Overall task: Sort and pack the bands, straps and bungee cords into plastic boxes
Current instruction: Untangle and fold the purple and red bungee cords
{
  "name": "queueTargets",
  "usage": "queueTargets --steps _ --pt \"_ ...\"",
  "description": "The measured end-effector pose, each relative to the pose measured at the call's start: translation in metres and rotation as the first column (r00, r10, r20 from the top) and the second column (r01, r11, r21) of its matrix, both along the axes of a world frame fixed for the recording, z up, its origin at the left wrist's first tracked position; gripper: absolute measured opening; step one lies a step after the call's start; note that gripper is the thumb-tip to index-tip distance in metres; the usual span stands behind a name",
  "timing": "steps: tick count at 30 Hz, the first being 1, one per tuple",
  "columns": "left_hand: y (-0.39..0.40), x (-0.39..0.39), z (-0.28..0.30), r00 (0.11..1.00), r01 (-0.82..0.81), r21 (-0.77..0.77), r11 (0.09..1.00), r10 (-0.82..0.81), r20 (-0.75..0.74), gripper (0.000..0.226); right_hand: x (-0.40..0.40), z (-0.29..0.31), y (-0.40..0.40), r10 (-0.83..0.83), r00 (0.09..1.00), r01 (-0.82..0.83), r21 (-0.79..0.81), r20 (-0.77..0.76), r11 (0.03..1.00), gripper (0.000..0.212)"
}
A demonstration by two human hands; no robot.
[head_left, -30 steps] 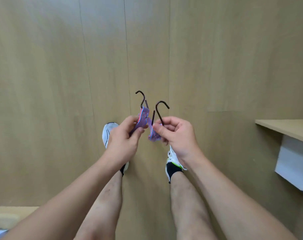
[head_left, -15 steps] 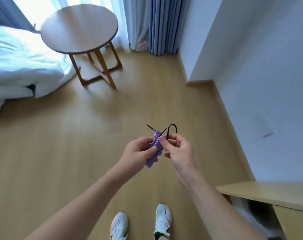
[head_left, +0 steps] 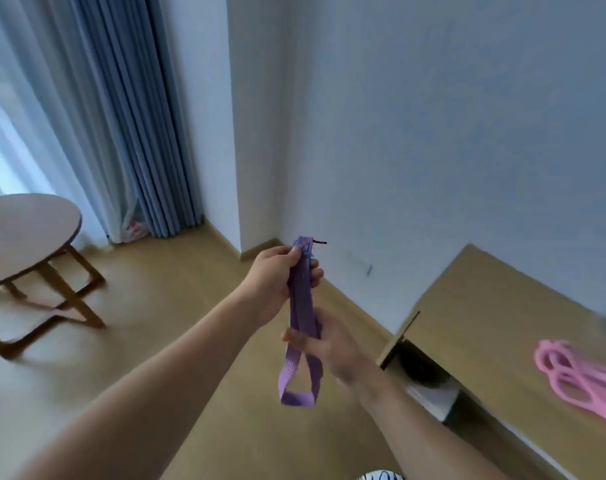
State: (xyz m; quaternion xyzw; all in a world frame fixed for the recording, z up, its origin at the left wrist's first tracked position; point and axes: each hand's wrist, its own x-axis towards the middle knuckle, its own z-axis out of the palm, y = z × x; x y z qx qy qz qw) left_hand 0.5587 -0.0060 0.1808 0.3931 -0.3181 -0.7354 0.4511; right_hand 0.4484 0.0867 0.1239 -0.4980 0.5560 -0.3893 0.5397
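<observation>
The folded bungee cord (head_left: 303,306) is gripped at its top by the left hand (head_left: 277,282) and pinched lower down by the right hand (head_left: 324,344) (metal hooks barely visible), so a loosened pinch could let it spring open.

Folded purple bungee cord (head_left: 299,327) hangs looped; pink bands (head_left: 578,379) lie apart.

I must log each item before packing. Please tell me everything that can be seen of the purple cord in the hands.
The purple cord is a flat woven band with thin red and blue stripes, folded into a hanging bundle. A dark metal hook tip sticks out at its top. The left hand grips the upper end; the right hand pinches the middle. Below, a loop hangs free in the air above the floor, touching nothing else.
</observation>
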Motion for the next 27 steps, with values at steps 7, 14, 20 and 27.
queueTargets --steps 7,14,20,27 --pt "0.022 -0.014 -0.030 0.993 0.118 0.107 0.987 -0.118 -0.006 0.027 -0.019 -0.009 0.126 -0.127 0.974 0.095 0.173 0.186 0.980 0.007" --pt "0.085 -0.035 -0.068 0.672 0.450 0.233 0.862 -0.498 0.548 0.021 -0.061 0.014 0.185 -0.300 0.954 0.296 0.101 0.025 0.950 0.018" --pt "0.159 -0.084 -0.050 0.380 0.901 -0.104 0.421 -0.649 0.660 0.072 -0.108 0.040 0.219 -0.421 0.859 0.428 -0.045 -0.293 0.903 0.020" --pt "0.296 -0.189 -0.050 0.236 0.941 -0.315 0.121 -0.902 0.362 0.043 -0.182 0.075 0.311 -0.605 0.783 0.600 -0.086 -0.143 0.796 0.017"
